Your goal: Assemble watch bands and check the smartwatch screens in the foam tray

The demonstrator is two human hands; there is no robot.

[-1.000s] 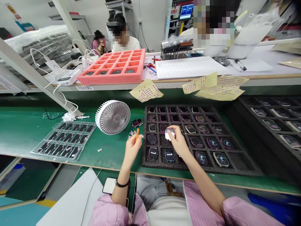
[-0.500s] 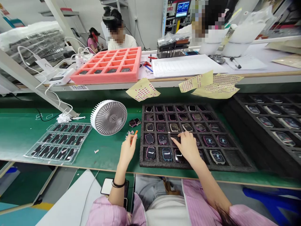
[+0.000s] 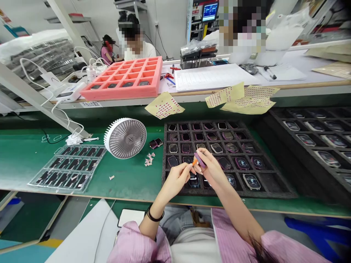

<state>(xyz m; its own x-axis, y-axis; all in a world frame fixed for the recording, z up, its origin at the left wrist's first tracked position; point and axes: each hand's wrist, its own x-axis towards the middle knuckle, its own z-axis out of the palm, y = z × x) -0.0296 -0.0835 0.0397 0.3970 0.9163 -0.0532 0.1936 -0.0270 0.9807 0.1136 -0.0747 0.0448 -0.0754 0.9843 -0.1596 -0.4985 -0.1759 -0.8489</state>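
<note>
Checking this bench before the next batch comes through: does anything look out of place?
A dark watch-like device lies loose on the green bench mat, outside the black foam tray that holds the others. Small pale scraps are scattered beside it, near the white desk fan.

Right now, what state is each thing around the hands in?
Left hand: pinching an orange stick.
Right hand: holding a purple-rimmed smartwatch above the tray.
Black foam tray: most slots hold watches.
White desk fan: tilted on the green mat.
Pink foam tray: four watches in its front row.
</note>
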